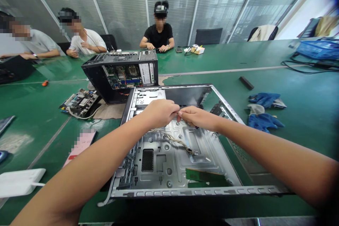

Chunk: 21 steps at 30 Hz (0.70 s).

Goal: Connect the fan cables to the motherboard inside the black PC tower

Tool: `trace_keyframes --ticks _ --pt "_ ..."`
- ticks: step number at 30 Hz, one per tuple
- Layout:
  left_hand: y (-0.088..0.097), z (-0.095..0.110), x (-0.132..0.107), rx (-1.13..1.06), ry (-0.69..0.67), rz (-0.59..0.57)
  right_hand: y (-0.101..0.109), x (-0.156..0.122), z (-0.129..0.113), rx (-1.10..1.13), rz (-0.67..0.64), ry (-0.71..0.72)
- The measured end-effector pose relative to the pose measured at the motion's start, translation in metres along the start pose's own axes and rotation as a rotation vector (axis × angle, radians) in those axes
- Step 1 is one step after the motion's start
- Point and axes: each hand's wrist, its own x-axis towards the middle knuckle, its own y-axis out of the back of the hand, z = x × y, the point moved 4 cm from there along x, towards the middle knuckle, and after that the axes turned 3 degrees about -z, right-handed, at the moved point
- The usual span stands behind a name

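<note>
An opened metal computer case (159,193) lies flat in front of me. Over its far half, my left hand (161,111) and my right hand (196,116) meet, fingertips touching. The fingers of each are closed in a pinch; whatever sits between them is too small or hidden to name. Below them, a twisted bundle of beige cables (176,140) runs across the case floor. Green memory modules (203,175) rest inside near the front rail.
A second computer case (92,74) stands upright behind, beside a loose circuit board (82,102). Blue gloves (265,122) and a dark bar (246,83) lie to the right. At left are a pink notepad (84,143) and white adapter (22,182). Three people sit across the green table (225,56).
</note>
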Motion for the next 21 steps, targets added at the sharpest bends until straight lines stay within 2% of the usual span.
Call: trace_keyframes --ticks 3,10,15,21 --pt "0.000 0.003 0.000 0.086 -0.012 0.003 0.000 0.000 0.001 0.034 0.004 -0.015" --pt "-0.001 0.008 0.002 0.133 -0.033 -0.003 0.003 0.000 -0.002 -0.100 0.036 0.058" --pt "-0.003 0.001 0.002 0.021 -0.003 -0.026 0.003 0.001 -0.002 -0.122 0.059 0.088" --pt "-0.006 -0.012 0.005 -0.274 0.067 -0.122 0.001 0.002 -0.002 -0.182 0.066 0.086"
